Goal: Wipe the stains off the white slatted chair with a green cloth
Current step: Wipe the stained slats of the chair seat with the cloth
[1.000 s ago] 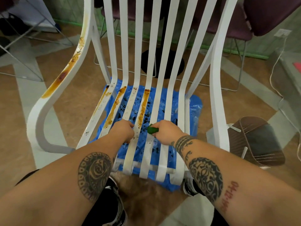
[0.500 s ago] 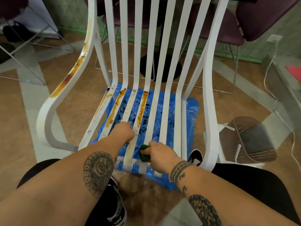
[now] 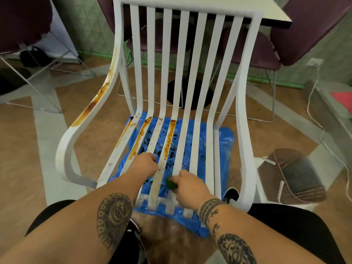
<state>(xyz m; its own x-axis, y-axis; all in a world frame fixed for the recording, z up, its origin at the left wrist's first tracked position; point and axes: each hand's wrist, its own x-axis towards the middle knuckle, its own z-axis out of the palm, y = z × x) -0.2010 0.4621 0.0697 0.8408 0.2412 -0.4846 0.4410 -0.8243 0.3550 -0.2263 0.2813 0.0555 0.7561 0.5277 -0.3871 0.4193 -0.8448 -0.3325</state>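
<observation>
The white slatted chair (image 3: 202, 77) stands right in front of me. Orange-brown stains (image 3: 169, 138) run down several seat slats on the left, and a long one marks the left armrest (image 3: 91, 107). My right hand (image 3: 190, 184) is closed around a bunched green cloth (image 3: 171, 184), pressing it on a seat slat near the front edge. My left hand (image 3: 145, 165) grips a seat slat just left of it, fingers curled over the slat.
A blue plastic sheet (image 3: 224, 140) speckled with dark bits lies on the floor under the seat. A brown bag (image 3: 293, 174) sits at the right. Purple chairs (image 3: 312, 27) and a table with a black round base (image 3: 190, 92) stand behind. A white cable (image 3: 312, 103) trails on the right.
My right hand has pulled the green cloth down the slat toward the front edge of the seat. The view has tilted up, showing the chair's top rail. My left hand holds its slat.
</observation>
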